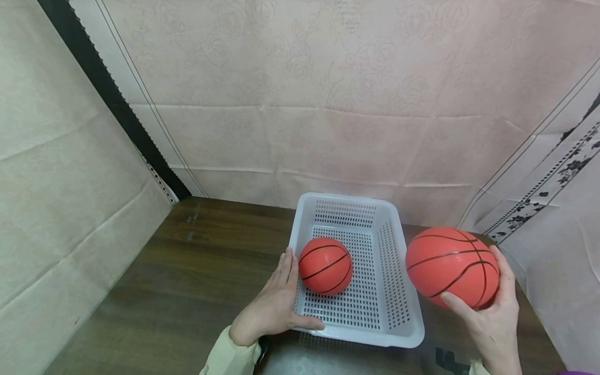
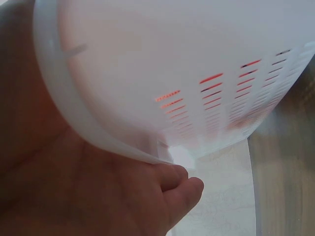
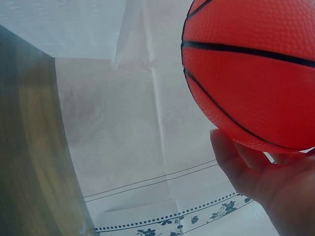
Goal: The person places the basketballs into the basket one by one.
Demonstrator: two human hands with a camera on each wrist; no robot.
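Observation:
A white plastic basket (image 1: 360, 333) with slotted walls sits on the dark wooden table. Inside it, toward the left wall, lies a small red toy basketball (image 1: 325, 266) with black lines. My left hand (image 1: 274, 302) rests along the basket's left rim with fingers straight, its thumb lying over the front corner. In the left wrist view the palm is against the rim, and red shows through the slots. Right of the basket, my right hand (image 1: 494, 312) grips a larger-looking red toy basketball (image 1: 452, 267) from its right and lower side, the ball raised above the table.
Pale patterned cloth (image 1: 337, 104) hangs behind the table, with more cloth at the left (image 1: 61, 182) and right sides. A dark strip (image 1: 117, 104) runs down the left corner. A bit of something purple (image 1: 575, 373) shows at the bottom right edge.

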